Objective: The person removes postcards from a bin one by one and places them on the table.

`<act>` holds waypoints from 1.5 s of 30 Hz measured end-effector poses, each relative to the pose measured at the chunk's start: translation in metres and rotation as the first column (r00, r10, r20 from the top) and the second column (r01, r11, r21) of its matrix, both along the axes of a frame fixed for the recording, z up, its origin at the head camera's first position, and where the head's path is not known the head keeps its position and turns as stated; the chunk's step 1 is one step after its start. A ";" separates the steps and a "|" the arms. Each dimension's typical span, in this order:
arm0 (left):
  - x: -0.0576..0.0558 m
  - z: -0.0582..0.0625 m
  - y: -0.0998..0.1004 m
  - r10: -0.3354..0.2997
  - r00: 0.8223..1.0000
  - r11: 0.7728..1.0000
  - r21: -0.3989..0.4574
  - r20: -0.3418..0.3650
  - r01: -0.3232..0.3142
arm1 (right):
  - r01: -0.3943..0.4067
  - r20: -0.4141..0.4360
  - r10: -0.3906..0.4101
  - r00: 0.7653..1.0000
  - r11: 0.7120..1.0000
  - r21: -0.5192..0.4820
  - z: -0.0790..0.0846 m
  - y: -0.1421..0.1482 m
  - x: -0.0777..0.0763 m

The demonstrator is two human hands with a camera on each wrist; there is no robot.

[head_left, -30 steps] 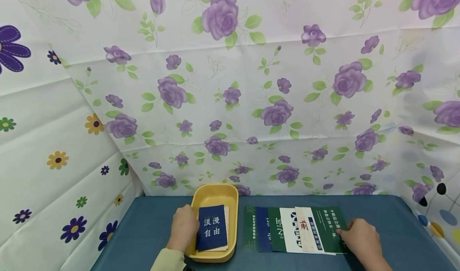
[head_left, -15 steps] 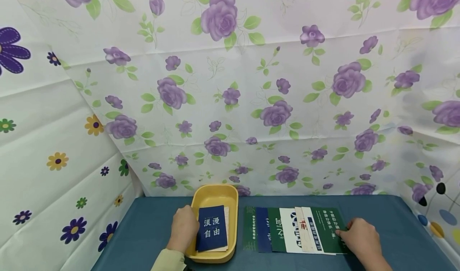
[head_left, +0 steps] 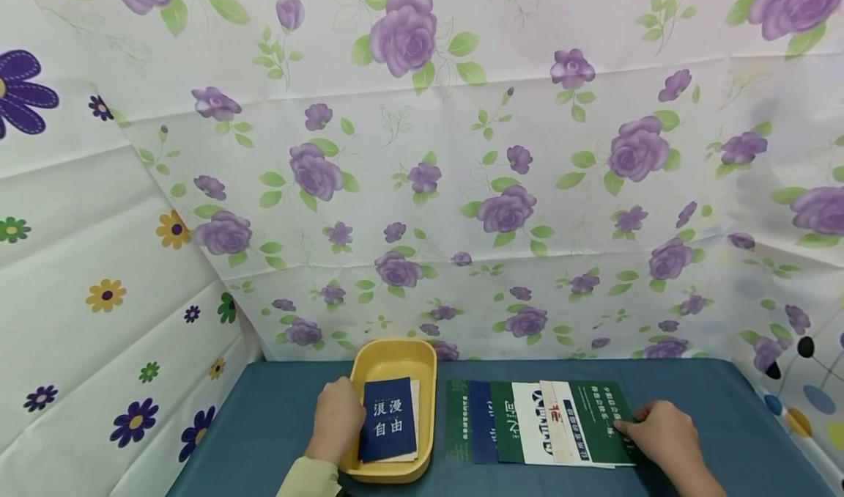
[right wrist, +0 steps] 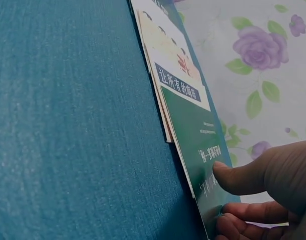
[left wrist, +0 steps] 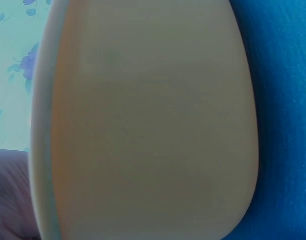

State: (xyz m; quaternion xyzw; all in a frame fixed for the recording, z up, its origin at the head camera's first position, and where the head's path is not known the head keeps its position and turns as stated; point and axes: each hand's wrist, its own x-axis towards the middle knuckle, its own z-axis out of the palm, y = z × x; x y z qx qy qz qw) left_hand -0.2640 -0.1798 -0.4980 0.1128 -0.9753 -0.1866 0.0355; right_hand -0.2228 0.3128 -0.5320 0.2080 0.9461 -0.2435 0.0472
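Observation:
My left hand grips the left rim of a yellow plastic tray; the wall of this tray fills most of the left wrist view. Inside it, a dark blue card with white characters lies over a cream one, near the front end. On the right, a row of overlapping printed cards lies flat. The topmost is a green and white card, whose right edge my right hand pinches. In the right wrist view the thumb lies over the green card, with curled fingers at its edge.
Within the row are a blue card, a dark green card, a white card and a cream strip. Everything stands on a blue-green table. Floral sheets rise behind and at both sides.

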 end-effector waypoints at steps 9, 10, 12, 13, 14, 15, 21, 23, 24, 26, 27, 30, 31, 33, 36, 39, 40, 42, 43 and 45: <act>0.000 -0.004 -0.001 -0.015 1.000 1.000 0.010 0.020 0.015 | 0.042 -0.076 -0.041 0.996 0.999 0.023 0.004 -0.004 0.001; 0.000 -0.004 -0.001 -0.015 1.000 1.000 0.014 0.021 0.014 | 0.045 -0.094 -0.042 0.995 0.999 0.029 0.007 -0.005 0.000; 0.000 -0.004 0.000 -0.014 1.000 1.000 0.016 0.020 0.013 | 0.037 -0.134 -0.031 0.991 0.999 0.040 0.012 -0.008 -0.001; 0.000 -0.004 0.000 -0.012 1.000 1.000 0.018 0.020 0.012 | 0.032 -0.149 -0.026 0.989 0.999 0.037 0.015 -0.011 -0.002; 0.000 -0.003 0.000 -0.012 1.000 1.000 0.019 0.018 0.012 | 0.026 -0.162 -0.019 0.987 0.999 0.038 0.018 -0.014 -0.003; 0.000 -0.003 0.000 -0.011 1.000 1.000 0.020 0.015 0.010 | 0.017 -0.176 -0.011 0.984 0.999 0.034 0.020 -0.018 -0.004; 0.001 -0.002 0.001 -0.006 1.000 1.000 0.023 0.004 0.006 | -0.047 -0.288 0.054 0.956 0.998 0.032 0.039 -0.049 -0.011; 0.001 -0.001 0.001 -0.011 1.000 1.000 0.018 -0.002 0.011 | -0.072 -0.331 0.080 0.940 0.997 0.035 0.046 -0.062 -0.013; 0.002 -0.001 0.001 -0.014 1.000 1.000 0.015 -0.003 0.014 | -0.081 -0.349 0.089 0.933 0.996 0.037 0.049 -0.069 -0.015; 0.002 -0.001 0.001 -0.019 1.000 1.000 0.009 -0.009 0.019 | -0.099 -0.383 0.107 0.918 0.994 0.040 0.056 -0.082 -0.017; 0.002 -0.001 0.000 -0.021 1.000 1.000 0.008 -0.010 0.021 | -0.111 -0.401 0.117 0.909 0.993 0.039 0.059 -0.089 -0.018; 0.001 -0.002 -0.001 -0.017 1.000 1.000 0.007 -0.008 0.017 | -0.144 -0.427 0.139 0.893 0.989 0.022 0.066 -0.109 -0.021; 0.000 -0.002 -0.001 -0.014 1.000 1.000 0.006 -0.007 0.015 | -0.156 -0.430 0.147 0.891 0.988 0.014 0.068 -0.115 -0.022; 0.000 -0.002 -0.001 -0.010 1.000 1.000 0.007 -0.004 0.010 | -0.180 -0.434 0.161 0.886 0.984 -0.003 0.071 -0.128 -0.023; -0.001 -0.003 -0.002 -0.011 1.000 1.000 0.003 -0.007 0.011 | -0.205 -0.433 0.179 0.883 0.979 -0.013 0.074 -0.149 -0.024; -0.001 -0.003 -0.003 -0.016 1.000 1.000 0.001 -0.014 0.016 | -0.223 -0.432 0.188 0.882 0.974 -0.031 0.076 -0.171 -0.025; -0.001 -0.003 -0.003 -0.019 1.000 1.000 -0.001 -0.015 0.019 | -0.229 -0.432 0.192 0.881 0.973 -0.035 0.077 -0.177 -0.025; -0.001 -0.004 -0.003 -0.021 1.000 1.000 -0.002 -0.014 0.021 | -0.242 -0.432 0.200 0.879 0.969 -0.043 0.077 -0.191 -0.025; -0.001 -0.003 -0.003 -0.021 1.000 1.000 -0.001 -0.012 0.021 | -0.249 -0.434 0.205 0.877 0.967 -0.046 0.076 -0.197 -0.026; -0.001 -0.003 -0.002 -0.021 1.000 1.000 0.001 -0.006 0.021 | -0.265 -0.438 0.218 0.872 0.963 -0.049 0.075 -0.209 -0.026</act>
